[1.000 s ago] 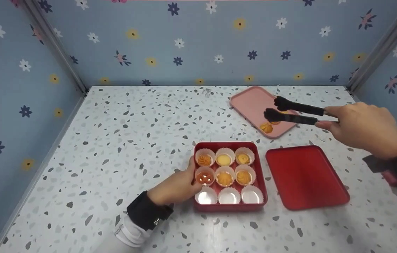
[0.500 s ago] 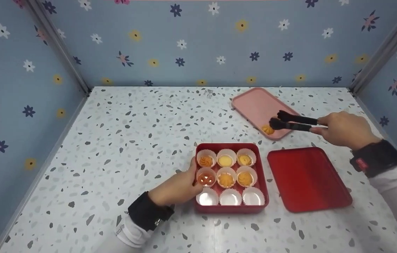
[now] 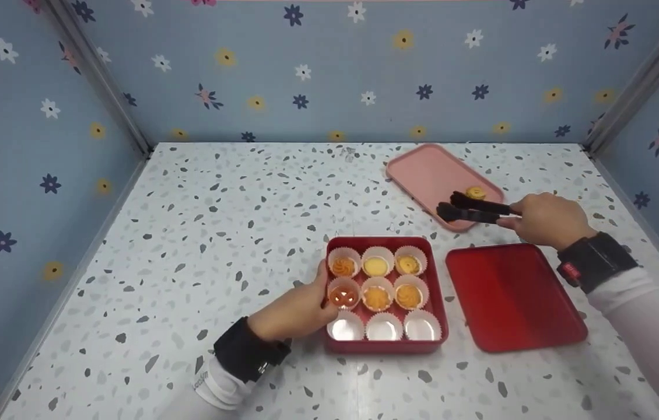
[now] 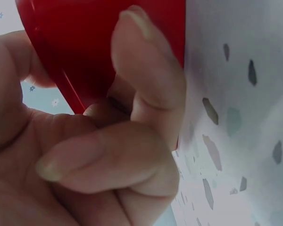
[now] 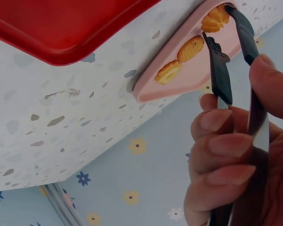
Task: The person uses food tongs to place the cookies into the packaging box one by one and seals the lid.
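Observation:
My left hand [image 3: 294, 312] grips the left wall of a red box [image 3: 388, 347], thumb at its rim. Inside stand several white paper cups; the two back rows contain cookies, and the front three show bare white bottoms. Black-tipped tongs [image 3: 478, 216] are in my right hand [image 3: 554, 220], over a pink tray [image 3: 423, 169]. The right wrist view has the tong tips spread on either side of a ridged golden cookie [image 5: 215, 19]. Two more cookies lie beside it on the tray, an oval one [image 5: 191, 48] and a pale-centred one [image 5: 168, 71].
A flat red lid [image 3: 516, 297] lies right of the box, in front of the pink tray. The speckled white table [image 3: 218, 204] is bounded by flowered blue panels [image 3: 329, 70] at the back and sides.
My right hand has moved left and towards me, bringing the tong tips down from above the tray to the front cookie. My left hand keeps its grip on the box.

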A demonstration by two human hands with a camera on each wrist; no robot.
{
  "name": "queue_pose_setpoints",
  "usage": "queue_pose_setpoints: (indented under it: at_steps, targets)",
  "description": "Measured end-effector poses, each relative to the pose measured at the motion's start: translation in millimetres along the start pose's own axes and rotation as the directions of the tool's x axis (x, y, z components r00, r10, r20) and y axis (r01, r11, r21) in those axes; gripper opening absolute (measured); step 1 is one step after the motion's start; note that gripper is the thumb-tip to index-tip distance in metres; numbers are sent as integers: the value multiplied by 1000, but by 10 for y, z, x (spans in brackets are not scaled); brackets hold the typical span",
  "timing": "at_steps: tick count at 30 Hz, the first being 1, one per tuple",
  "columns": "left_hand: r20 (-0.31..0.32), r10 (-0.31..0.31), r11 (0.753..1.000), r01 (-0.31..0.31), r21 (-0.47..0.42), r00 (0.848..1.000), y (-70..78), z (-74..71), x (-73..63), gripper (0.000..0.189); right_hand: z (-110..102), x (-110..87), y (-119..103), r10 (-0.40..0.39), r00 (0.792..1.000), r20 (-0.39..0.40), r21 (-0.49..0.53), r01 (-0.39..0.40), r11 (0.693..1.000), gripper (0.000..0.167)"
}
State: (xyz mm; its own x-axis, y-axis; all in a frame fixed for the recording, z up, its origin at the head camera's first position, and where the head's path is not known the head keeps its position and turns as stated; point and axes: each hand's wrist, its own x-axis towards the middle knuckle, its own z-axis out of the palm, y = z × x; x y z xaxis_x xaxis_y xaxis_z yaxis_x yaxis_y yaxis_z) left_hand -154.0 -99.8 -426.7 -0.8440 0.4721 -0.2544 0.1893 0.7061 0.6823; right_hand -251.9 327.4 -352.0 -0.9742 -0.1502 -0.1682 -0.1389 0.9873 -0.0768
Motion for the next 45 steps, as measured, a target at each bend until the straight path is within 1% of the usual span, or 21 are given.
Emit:
queue_pose_setpoints:
  at_steps: [4, 10, 12, 19, 26, 30, 35, 37, 40, 45]
  targets:
    - [1, -2, 1000, 2, -1, 1000, 5, -4, 7, 93, 8, -4, -25, 23, 1000, 7, 16, -23, 1000, 47]
    - [10, -16, 1000, 16, -8, 1000, 4, -9, 10, 94, -10, 16, -94, 40, 999, -26, -33, -41, 999, 36]
    - [11, -15, 1000, 15, -11, 1000, 3, -12, 12, 95, -31, 31, -112, 53, 998, -29, -40, -54, 998, 35]
    - [14, -18, 1000, 18, -17, 1000, 7, -20, 25, 96, -139, 52, -116, 91, 996, -26, -34, -92, 995, 38]
    - [-10, 32, 999, -32, -7, 999, 6, -40, 31, 90, -189, 16, -132, 80, 994, -71, -37, -83, 996, 39]
    - [-2, 29, 999, -29, -14, 1000, 2, -42, 25, 92, -211, 8, -135, 92, 994, -64, -18, -93, 995, 40]
    - [-7, 29, 999, -29, -23, 1000, 0, -40, 25, 90, -224, 15, -131, 91, 992, -88, 1, -91, 996, 40]
    - [-4, 17, 1000, -17, -26, 1000, 1, -38, 23, 90, -219, 28, -129, 78, 994, -80, -13, -79, 997, 42]
    - [0, 0, 999, 0, -36, 1000, -10, -25, 21, 92, -202, 59, -141, 64, 997, -37, -40, -66, 997, 42]
    - [6, -9, 999, 9, -43, 1000, -30, 9, 0, 94, -262, 119, -236, 14, 1000, 3, -134, -14, 991, 36]
